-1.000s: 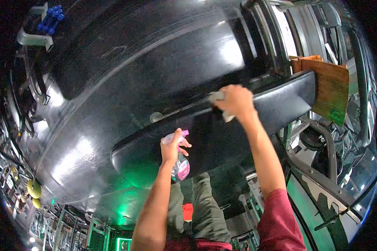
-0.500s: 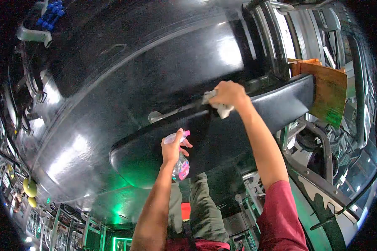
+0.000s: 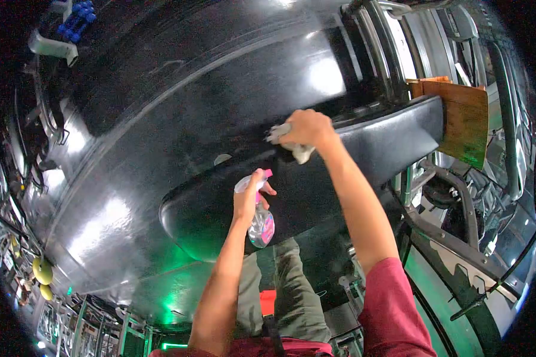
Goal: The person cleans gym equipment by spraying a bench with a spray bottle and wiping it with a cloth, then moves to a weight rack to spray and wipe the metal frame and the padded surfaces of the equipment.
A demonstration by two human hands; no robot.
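- Cloth (image 3: 302, 154): we find it bunched at the far long edge of the black padded bench (image 3: 378, 152), roughly mid-length.
- Right hand (image 3: 311, 126): grasping the cloth from above, fingers curled over it; we cannot tell how hard it presses.
- Axis: we note the bench's length runs from a rounded left end to the right end, slanting away from us; the cloth lies directly under the right hand, the nearer one.
- Left hand (image 3: 243, 201): wrapped round the neck of a pink-trigger spray bottle (image 3: 262, 229), left of the cloth and toward the near edge.
- Around: we log a wooden board (image 3: 463, 122) at the bench's right end, blocking that side; blue dumbbells (image 3: 77, 22) well apart, upper left.
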